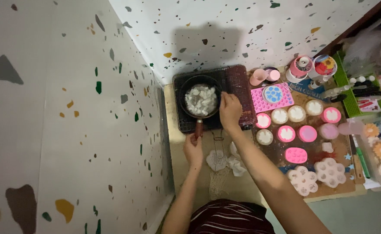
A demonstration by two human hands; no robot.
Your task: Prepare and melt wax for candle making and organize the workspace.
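Note:
A small black pan [185,99] full of white chunks [201,100] sits on a dark wire grate [238,79] against the speckled wall. My left hand [193,149] grips the pan's brown handle [198,128] at its near end. My right hand [229,110] hovers at the pan's right rim with its fingers pinched together; whether it holds anything I cannot tell.
Right of the grate a board [333,190] carries several pink and white round moulds [286,133], a pink tray mould [272,99] and flower-shaped moulds [330,171]. Cups [258,77], bottles and a green basket [343,82] crowd the far right. White scraps [225,161] lie near me.

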